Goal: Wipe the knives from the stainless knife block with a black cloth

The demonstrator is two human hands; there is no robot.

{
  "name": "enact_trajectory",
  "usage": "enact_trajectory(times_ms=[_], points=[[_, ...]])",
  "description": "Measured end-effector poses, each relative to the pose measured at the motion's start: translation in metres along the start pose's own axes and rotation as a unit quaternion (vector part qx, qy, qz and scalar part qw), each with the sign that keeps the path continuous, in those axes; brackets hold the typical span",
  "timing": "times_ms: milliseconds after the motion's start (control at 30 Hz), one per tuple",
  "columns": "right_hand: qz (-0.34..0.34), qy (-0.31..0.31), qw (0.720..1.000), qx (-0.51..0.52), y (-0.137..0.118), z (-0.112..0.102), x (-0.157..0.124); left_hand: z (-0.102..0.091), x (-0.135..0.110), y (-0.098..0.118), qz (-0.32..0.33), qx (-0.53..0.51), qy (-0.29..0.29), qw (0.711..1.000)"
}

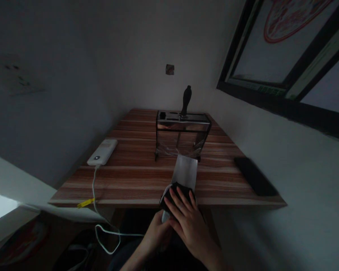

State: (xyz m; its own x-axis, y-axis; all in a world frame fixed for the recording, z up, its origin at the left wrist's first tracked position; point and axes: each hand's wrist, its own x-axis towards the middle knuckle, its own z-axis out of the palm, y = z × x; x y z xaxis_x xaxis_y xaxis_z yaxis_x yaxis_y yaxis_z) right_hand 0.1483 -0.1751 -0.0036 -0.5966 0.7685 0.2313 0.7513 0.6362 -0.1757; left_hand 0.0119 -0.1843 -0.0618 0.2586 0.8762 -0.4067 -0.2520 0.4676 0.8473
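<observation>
Lengthwise forward, the pale blade (185, 171), far end toward the stand (172, 125)

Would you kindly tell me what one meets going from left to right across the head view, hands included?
Wall socket, white device, left hand, right hand, flat black object.

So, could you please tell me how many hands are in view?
2: the right hand lies with fingers spread over the black cloth; the left hand is just below it, partly hidden. No others show.
</observation>
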Motion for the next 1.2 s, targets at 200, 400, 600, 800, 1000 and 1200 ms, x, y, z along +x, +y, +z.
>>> enact_trajectory(times_ms=[200, 400, 600, 800, 1000, 1200], points=[[0.000, -0.008, 1.000, 0.016, -0.005, 0.002, -0.003, 0.004, -0.006, 0.010, -0.016, 0.023, 0.010, 1.000], [0.002, 0.007, 1.000, 0.012, 0.004, -0.001, 0.005, 0.002, -0.006, 0.009, 0.008, 0.015, -0.023, 1.000], [0.016, 0.039, 0.999, -0.001, 0.023, -0.005, 0.023, 0.002, -0.007, 0.009, -0.009, -0.017, -0.040, 0.999], [0.020, 0.073, 0.997, -0.010, 0.049, -0.008, 0.045, 0.002, -0.006, 0.007, -0.014, -0.034, -0.046, 0.998], [0.035, 0.083, 0.996, -0.018, 0.067, -0.013, 0.062, 0.005, -0.008, 0.014, -0.026, -0.034, -0.029, 0.999], [0.040, 0.097, 0.994, -0.024, 0.081, -0.017, 0.071, 0.004, -0.009, 0.013, -0.031, -0.028, -0.037, 0.998]])
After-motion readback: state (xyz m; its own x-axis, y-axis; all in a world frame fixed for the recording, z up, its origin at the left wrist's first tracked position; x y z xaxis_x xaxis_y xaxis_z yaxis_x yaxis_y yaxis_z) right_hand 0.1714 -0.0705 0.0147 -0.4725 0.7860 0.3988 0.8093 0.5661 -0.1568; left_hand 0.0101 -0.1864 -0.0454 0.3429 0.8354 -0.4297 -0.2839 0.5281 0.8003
